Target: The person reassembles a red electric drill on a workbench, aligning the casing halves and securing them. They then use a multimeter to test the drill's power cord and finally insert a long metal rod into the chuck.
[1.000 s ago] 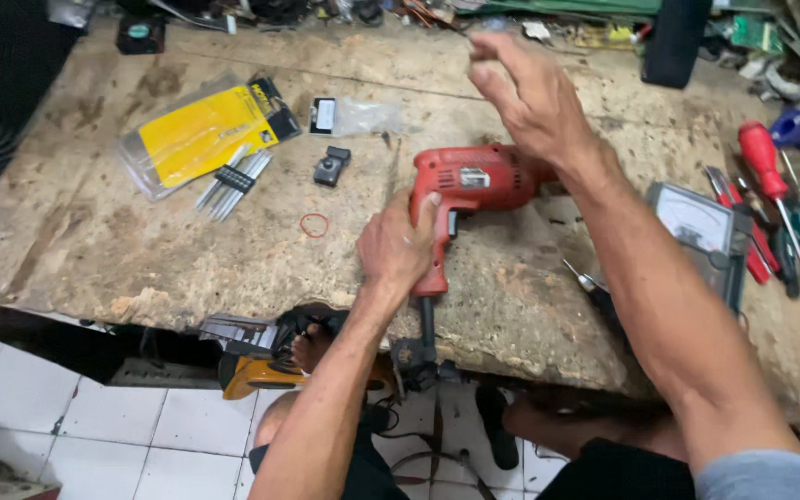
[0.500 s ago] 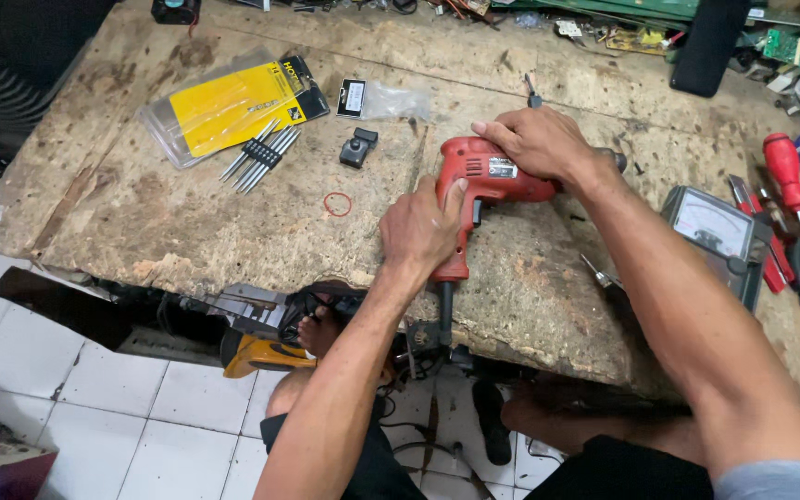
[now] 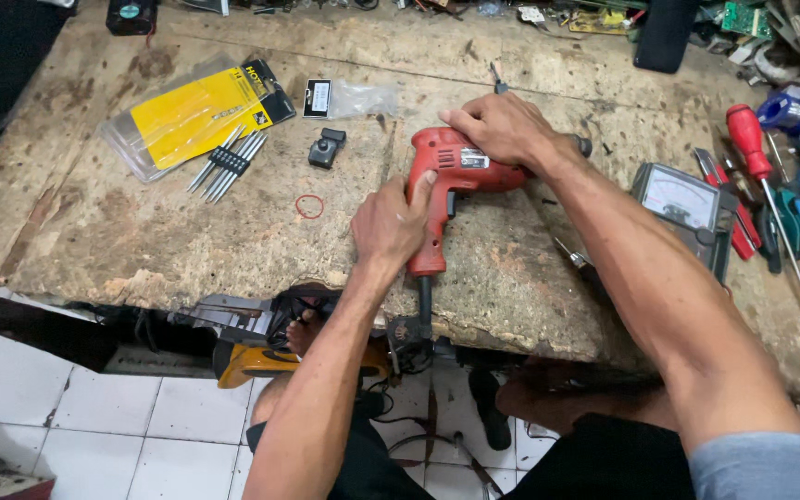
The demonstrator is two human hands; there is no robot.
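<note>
1. The red drill (image 3: 451,181) lies on its side near the middle of the worktop (image 3: 141,241), its grip pointing toward the front edge and its black cord hanging over that edge.
2. The left hand (image 3: 391,227) is closed around the drill's grip, its fingers clenched on the plastic.
3. The right hand (image 3: 502,130) lies over the top of the drill body toward the nose. Its fingers curl down onto the housing, holding it, though the chuck end is mostly hidden beneath them.
4. The drill looks stiff and fairly heavy, weighted toward the motor and nose, with a hard, slightly slick shell. The grip is the sound place to take it, with a second hand steadying the body, much as both hands sit now.
5. Half a second ago the right hand was already on the body. One second ago it was raised above the worktop, well clear of the drill. The left hand has stayed on the grip throughout.
6. Nearby lie a yellow packet (image 3: 196,116), loose bits (image 3: 229,162), a small black part (image 3: 326,148), a red rubber band (image 3: 309,206), a meter (image 3: 682,199) and a red screwdriver (image 3: 752,139).
</note>
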